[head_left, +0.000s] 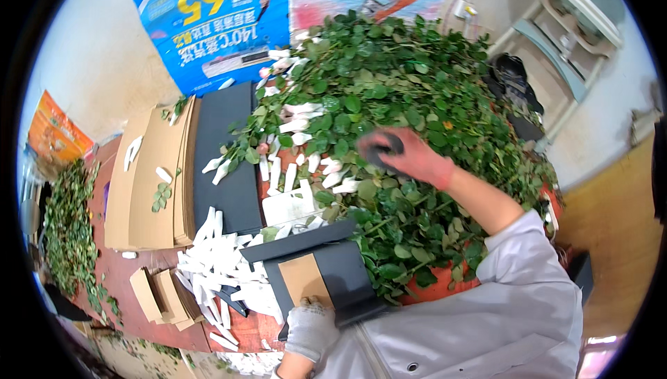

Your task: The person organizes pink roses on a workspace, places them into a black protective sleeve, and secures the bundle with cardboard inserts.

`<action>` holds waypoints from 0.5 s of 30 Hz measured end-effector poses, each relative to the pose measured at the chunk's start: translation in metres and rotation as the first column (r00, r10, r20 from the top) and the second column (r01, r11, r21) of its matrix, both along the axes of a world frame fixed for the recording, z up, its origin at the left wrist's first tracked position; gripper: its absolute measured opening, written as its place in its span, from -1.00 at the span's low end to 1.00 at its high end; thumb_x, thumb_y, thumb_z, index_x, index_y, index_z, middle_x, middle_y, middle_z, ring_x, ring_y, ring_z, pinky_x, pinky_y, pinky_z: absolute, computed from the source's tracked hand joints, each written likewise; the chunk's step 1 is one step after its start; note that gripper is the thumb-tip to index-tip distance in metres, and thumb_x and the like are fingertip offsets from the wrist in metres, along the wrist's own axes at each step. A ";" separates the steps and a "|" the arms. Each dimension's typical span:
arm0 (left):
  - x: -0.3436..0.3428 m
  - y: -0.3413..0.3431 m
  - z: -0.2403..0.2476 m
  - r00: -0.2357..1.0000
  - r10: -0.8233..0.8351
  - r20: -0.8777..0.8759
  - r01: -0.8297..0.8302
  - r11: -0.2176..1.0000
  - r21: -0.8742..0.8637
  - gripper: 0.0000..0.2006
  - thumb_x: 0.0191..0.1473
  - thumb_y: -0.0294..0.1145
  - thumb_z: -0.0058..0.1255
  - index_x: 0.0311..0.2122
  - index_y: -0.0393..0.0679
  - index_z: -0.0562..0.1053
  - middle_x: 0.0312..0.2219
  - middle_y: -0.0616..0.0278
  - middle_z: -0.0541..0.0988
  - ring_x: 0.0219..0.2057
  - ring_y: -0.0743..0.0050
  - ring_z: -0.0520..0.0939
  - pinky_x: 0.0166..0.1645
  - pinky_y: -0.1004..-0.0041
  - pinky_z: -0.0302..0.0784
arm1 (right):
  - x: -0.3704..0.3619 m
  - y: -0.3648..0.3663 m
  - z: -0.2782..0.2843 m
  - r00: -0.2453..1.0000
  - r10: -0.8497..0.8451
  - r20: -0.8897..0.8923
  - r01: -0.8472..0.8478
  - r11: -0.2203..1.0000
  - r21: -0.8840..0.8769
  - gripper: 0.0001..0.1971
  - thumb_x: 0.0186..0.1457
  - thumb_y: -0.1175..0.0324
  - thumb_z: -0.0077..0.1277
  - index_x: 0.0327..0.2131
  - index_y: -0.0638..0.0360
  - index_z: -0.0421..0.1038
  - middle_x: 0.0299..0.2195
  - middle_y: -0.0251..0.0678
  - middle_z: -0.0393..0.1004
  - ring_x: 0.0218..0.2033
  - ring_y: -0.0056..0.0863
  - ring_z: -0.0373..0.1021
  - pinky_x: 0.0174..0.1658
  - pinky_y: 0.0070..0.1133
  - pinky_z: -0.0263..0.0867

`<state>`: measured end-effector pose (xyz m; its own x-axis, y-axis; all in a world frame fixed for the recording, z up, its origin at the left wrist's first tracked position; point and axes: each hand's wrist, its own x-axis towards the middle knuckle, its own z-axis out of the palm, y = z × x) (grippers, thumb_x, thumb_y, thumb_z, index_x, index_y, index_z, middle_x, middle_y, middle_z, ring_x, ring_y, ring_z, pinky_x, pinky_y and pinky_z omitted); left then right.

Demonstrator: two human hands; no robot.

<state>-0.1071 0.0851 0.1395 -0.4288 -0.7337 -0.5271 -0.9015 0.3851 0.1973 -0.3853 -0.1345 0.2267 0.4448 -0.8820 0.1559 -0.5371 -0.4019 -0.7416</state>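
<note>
My left hand (312, 330), in a light grey glove, has its fingers curled onto a brown cardboard piece (304, 276). That piece lies on a black folded card sheet (347, 268) in front of me, whose far flap stands up. My right hand (406, 155), in a pinkish-red glove with dark fingers, is over a big heap of leafy green rose stems (410, 87). Motion blurs it, and I cannot tell what its fingers hold, if anything. White sleeves (300, 111) cover the bud ends along the heap's left side; a few pink buds show.
Loose white sleeves (226, 254) lie piled left of the black sheet. Beyond them are stacked brown cardboard sheets (149, 191), a large black sheet (226, 157) and small cardboard pieces (167, 299). More leafy stems (69, 229) are at far left; a pale rack (549, 52) stands at right.
</note>
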 end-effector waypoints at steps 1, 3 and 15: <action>0.001 0.000 0.000 1.000 0.003 0.014 -0.003 0.999 0.040 -0.63 -0.13 -0.18 -0.08 -0.20 -0.08 0.53 -0.09 -0.05 0.46 -0.01 0.06 0.43 -0.13 0.20 0.46 | 0.021 -0.032 -0.005 1.000 -0.018 0.001 0.018 0.999 -0.043 -0.70 -0.03 0.47 -0.02 -0.15 0.19 0.42 -0.25 -0.26 0.48 -0.22 -0.51 0.42 -0.12 -0.58 0.30; 0.001 -0.005 -0.003 0.999 -0.022 0.048 0.016 0.992 0.125 -0.55 -0.11 -0.16 -0.07 -0.10 -0.16 0.48 0.01 -0.15 0.39 0.06 -0.06 0.37 -0.11 0.14 0.45 | 0.061 -0.081 -0.015 0.992 0.101 -0.081 -0.119 0.957 -0.266 -0.69 -0.05 0.34 0.00 -0.16 0.12 0.40 -0.28 -0.18 0.48 -0.24 -0.21 0.42 -0.11 -0.41 0.31; -0.002 0.015 -0.034 0.973 0.176 -0.147 -0.204 0.956 -0.211 -0.43 -0.04 -0.09 -0.07 0.01 -0.31 0.37 -0.07 -0.16 0.45 -0.10 -0.16 0.52 0.00 0.17 0.42 | 0.319 -0.219 -0.188 0.388 -0.060 -0.920 -0.644 0.696 -0.317 -0.50 0.01 0.24 -0.11 0.06 0.15 0.23 -0.09 -0.19 0.37 -0.02 -0.13 0.27 0.07 -0.18 0.09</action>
<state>-0.1090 0.1006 0.1054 -0.3218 -0.9009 -0.2913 -0.9359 0.2562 0.2416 -0.0664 -0.3533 0.0384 0.8432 -0.5295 -0.0933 -0.4389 -0.7781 0.4494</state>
